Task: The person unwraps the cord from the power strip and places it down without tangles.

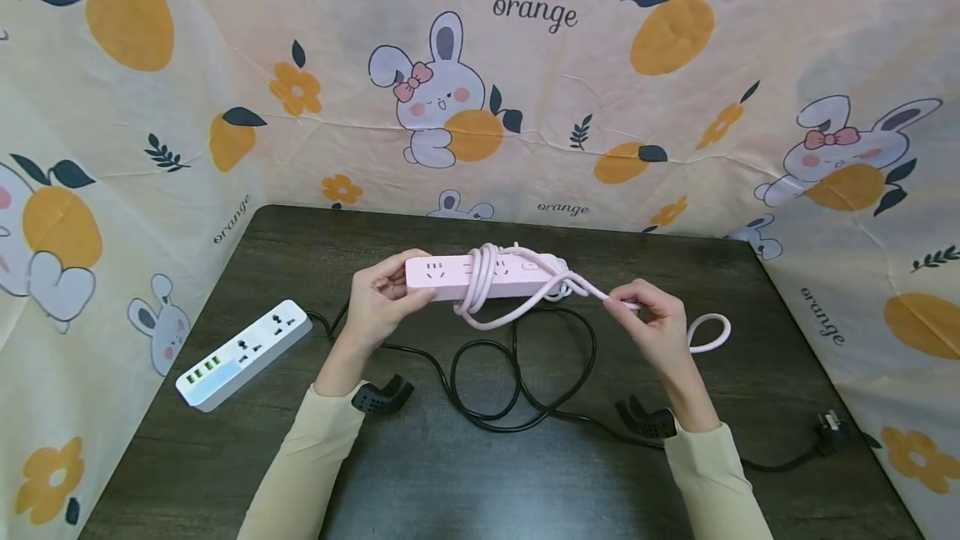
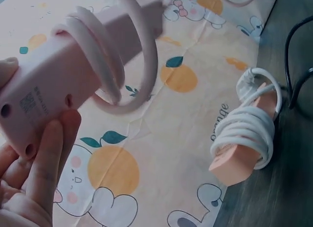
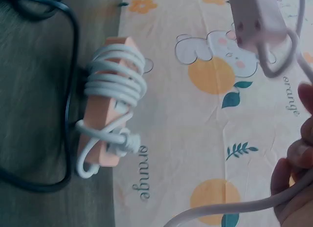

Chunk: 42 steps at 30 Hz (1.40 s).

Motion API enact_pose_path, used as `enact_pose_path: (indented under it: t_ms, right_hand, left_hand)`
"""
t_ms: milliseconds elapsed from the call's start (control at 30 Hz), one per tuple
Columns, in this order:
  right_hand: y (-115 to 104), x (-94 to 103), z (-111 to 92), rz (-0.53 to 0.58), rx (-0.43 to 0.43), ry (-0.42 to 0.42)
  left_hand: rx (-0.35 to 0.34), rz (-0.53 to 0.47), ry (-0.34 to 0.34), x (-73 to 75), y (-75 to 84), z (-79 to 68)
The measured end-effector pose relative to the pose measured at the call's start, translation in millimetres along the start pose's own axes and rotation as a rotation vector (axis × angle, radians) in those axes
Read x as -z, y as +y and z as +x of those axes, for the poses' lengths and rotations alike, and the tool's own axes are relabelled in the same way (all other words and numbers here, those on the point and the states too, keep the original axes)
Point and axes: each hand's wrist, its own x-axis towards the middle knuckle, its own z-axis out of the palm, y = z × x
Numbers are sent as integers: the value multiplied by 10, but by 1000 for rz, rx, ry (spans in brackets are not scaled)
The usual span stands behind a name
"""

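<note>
A pink power strip (image 1: 444,276) is held up above the table by its left end in my left hand (image 1: 372,304), thumb in front and fingers behind. Its pink cord (image 1: 481,280) winds around the middle in several turns. My right hand (image 1: 657,325) pinches the cord off to the right, where it runs taut from the strip's right end. Beyond that hand the cord's tail (image 1: 729,332) curves in a loop. The left wrist view shows the strip's underside (image 2: 54,85), with a printed label and screw holes.
A peach power strip (image 3: 98,119) wrapped in white cord lies at the table's back, mostly hidden behind the pink one in the head view. A white power strip (image 1: 258,348) lies at left; black cord (image 1: 517,427) loops across the dark table (image 1: 480,490) to a plug (image 1: 830,433) at right.
</note>
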Motion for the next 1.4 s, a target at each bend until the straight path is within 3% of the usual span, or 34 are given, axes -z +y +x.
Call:
enact_pose_path:
  t_ms: [167,267,367,500,600,700,833,933,1000,1100,1167,1233,1300,1400]
  right_hand:
    - [20,46,-65,67,143,-52]
    - [131,80,-109,43,162,-111]
    - [222,101,-146,-108,84,-202]
    - [311,108,-137,-446,-69,-273]
    - [374,108,-55,-623,-120,-205]
    - [392,129,74,-680,-140,-23]
    - [282,217,238,-579,-169,236]
    - [136,313,293,-369,-142,361]
    - [49,377,286,-180,-74,380]
    - [-51,465,218,130,47,295]
    - [-88,519,149,288,112,171]
    - [-100,568,90,373,161,23]
    - [-85,611,43,384,186,-121]
    - [-34,655,-8,229,191,-280]
  left_hand:
    - [4,-2,33,-8,-21,-10]
    - [17,-11,85,-12,-17,-12]
    - [18,-35,123,-6,-2,-11]
    - [11,-85,97,2,13,-6]
    - [13,-109,23,0,15,-13]
    - [23,-104,-58,-12,11,-31]
    - [46,-70,-112,-26,-15,-53]
    - [62,-27,-112,-26,-49,-56]
    - [66,1,-90,-17,-75,-52]
    - [55,40,-30,4,-110,-38]
    - [47,53,21,18,-129,-26]
    - [50,60,74,24,-139,-13]
    - [53,58,124,30,-138,-1]
    - [56,51,179,39,-129,11]
